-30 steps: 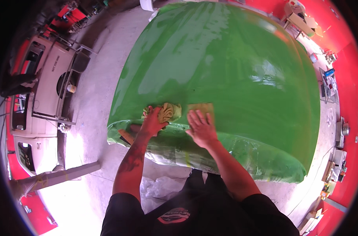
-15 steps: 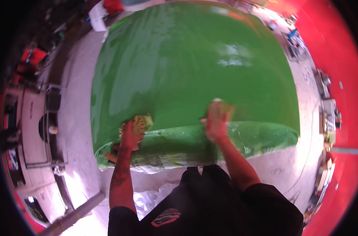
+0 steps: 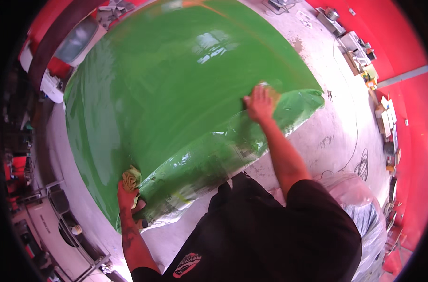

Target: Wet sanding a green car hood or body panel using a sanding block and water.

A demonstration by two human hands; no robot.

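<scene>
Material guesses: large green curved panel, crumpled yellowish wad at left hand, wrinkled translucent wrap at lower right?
Large green curved panel: glossy, perhaps painted metal or fibreglass; reflections. Crumpled yellowish wad: probably matte cloth; soft folds. Wrinkled translucent wrap: likely shiny plastic film; contents show through.

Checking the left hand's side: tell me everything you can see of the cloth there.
The cloth is yellowish-green and looks like soft fabric, bunched into thick folds. It lies against the green panel, toward the panel's near left end, with the left hand gripping it. The hand hides part of it, so its full outline is unclear.
</scene>
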